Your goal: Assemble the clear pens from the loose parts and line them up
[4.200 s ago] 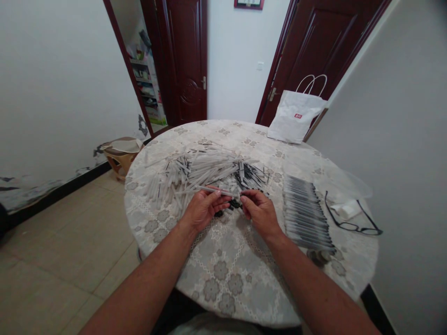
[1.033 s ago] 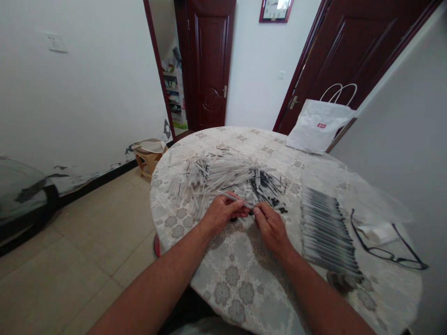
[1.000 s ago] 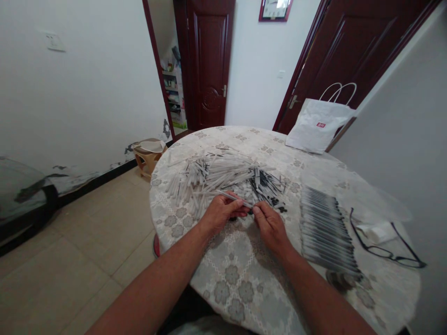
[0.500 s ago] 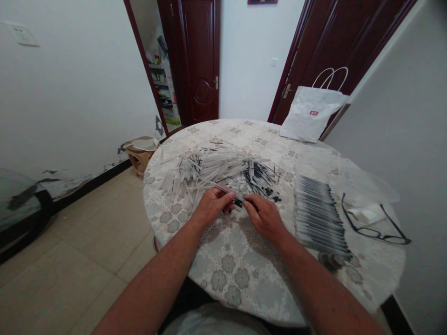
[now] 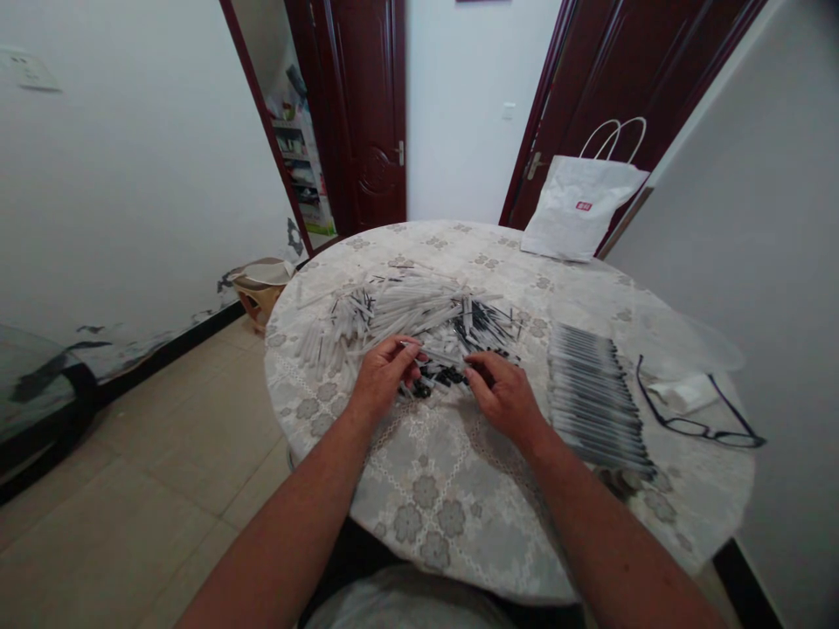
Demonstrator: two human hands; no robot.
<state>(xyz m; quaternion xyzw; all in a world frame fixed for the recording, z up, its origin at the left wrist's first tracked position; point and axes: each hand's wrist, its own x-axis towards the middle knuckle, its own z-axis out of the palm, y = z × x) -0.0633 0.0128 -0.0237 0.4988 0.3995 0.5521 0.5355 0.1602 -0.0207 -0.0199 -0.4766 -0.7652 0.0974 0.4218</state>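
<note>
Over the near edge of a heap of pen parts, my two hands hold a slim, pale pen (image 5: 446,356) by its ends. My left hand (image 5: 385,374) is closed, with thumb and forefinger pinching the left end. The fingertips of my right hand (image 5: 503,393) are closed on the other end. Behind and below them lie loose translucent pen barrels (image 5: 412,306), dark slender pieces (image 5: 488,325) and small black caps (image 5: 449,376). Right of my right hand, many finished-looking pens (image 5: 593,393) lie side by side in a neat row.
A patterned cloth covers the round table (image 5: 426,515). Black-framed glasses (image 5: 698,428) rest at the right beside a clear plastic bag (image 5: 695,341) and a white packet (image 5: 685,393). Coins (image 5: 620,480) lie near my right forearm. At the back stands a white paper bag (image 5: 583,210).
My hands have moved slightly apart, with more of the pen showing between them. My left hand has shifted left, uncovering black caps beneath. The view has tilted a little.
</note>
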